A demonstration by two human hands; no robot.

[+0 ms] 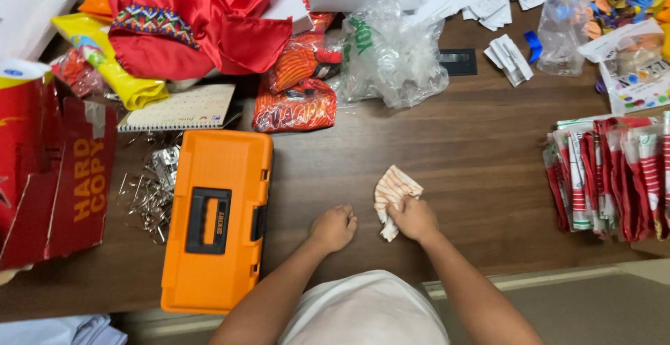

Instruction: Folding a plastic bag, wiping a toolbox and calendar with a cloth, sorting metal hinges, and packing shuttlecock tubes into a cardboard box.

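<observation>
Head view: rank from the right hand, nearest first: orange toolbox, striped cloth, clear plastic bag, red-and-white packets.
1. striped cloth: held in the right hand.
2. orange toolbox: left, past the left hand.
3. red-and-white packets: right edge.

clear plastic bag: top centre, too close to call against the packets.

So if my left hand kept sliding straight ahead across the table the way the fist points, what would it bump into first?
The left hand points up and slightly right over bare brown wooden table. First in that line is probably the shiny orange-red foil packet, or the crumpled clear plastic bag beside it; the exact heading is hard to judge.
</observation>
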